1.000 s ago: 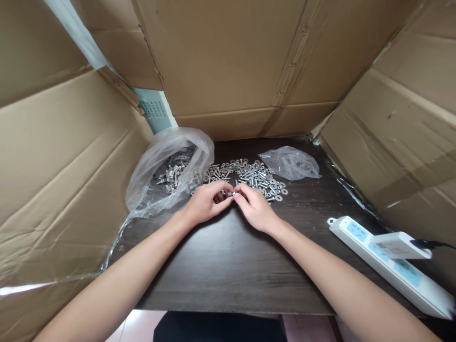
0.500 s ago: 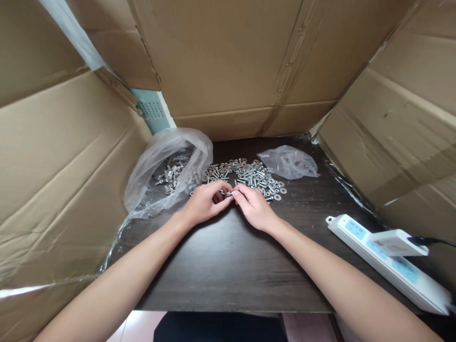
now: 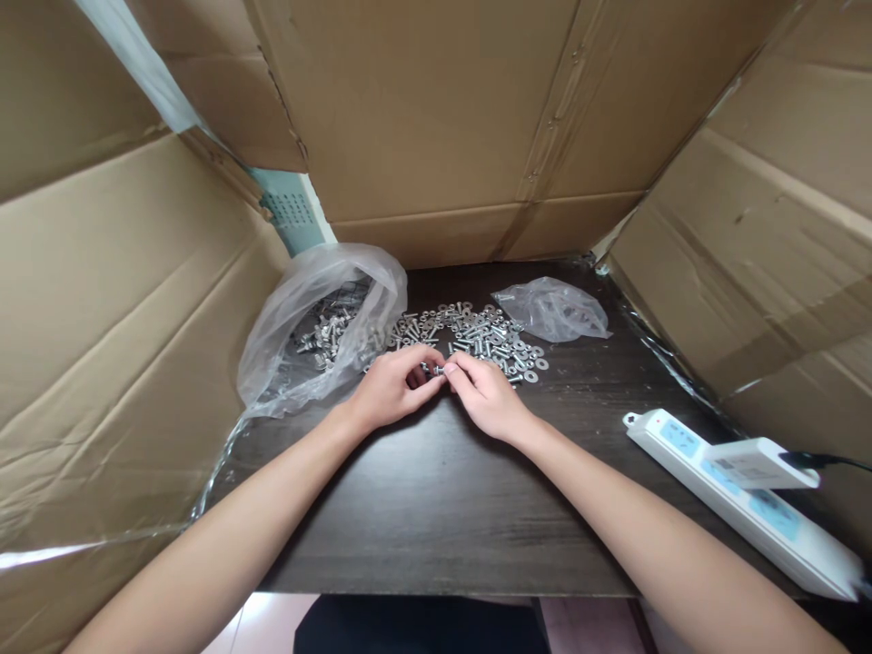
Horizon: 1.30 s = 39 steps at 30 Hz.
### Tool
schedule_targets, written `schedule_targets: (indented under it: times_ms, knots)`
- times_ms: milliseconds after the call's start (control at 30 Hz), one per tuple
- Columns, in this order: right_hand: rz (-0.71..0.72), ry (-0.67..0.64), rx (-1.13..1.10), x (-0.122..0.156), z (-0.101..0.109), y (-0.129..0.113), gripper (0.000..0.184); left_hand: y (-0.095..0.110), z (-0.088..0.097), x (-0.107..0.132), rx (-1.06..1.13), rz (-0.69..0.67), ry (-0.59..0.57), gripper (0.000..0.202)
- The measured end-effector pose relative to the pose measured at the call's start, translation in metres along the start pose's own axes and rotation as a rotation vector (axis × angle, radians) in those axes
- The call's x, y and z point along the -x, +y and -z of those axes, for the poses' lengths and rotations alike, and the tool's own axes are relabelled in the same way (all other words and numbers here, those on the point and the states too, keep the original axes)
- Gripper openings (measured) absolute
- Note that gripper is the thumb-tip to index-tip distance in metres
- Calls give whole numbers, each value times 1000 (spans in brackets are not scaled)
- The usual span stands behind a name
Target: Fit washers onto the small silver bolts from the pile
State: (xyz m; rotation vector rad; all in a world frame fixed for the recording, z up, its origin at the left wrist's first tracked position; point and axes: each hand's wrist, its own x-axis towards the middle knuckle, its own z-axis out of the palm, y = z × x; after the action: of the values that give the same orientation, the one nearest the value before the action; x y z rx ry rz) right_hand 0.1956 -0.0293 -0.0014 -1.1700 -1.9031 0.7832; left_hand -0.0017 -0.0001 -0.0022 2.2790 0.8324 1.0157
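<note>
My left hand [image 3: 391,389] and my right hand [image 3: 489,398] meet fingertip to fingertip over the dark wooden table [image 3: 436,509]. Both are closed in a pinch on a small metal bolt [image 3: 434,370] held between them. Just beyond the fingers lies a loose pile of silver bolts, nuts and washers [image 3: 477,338]. To the left, an open clear plastic bag [image 3: 320,327] holds more bolts.
A second, smaller clear plastic bag [image 3: 553,310] lies at the back right. A white power strip [image 3: 742,504] with a white adapter [image 3: 763,465] plugged in lies at the right front edge. Cardboard walls [image 3: 442,118] enclose the table on three sides.
The view shifted slightly a second ago. Both hands stay pinched on the bolt with only tiny finger movement.
</note>
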Motion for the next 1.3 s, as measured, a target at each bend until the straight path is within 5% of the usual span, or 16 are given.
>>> schedule_targets:
  times_ms: [367,1000,1300]
  knots:
    - [15,15,-45,0,0,1,15,1,0,-1,-18,-12,16,10]
    - [-19,-7,-32,-1,1,-1,31,-1,-2,-1,-11,13,11,12]
    - [-17,14,-69,-1,1,0,14,-1,-2,0,-8,26,21,13]
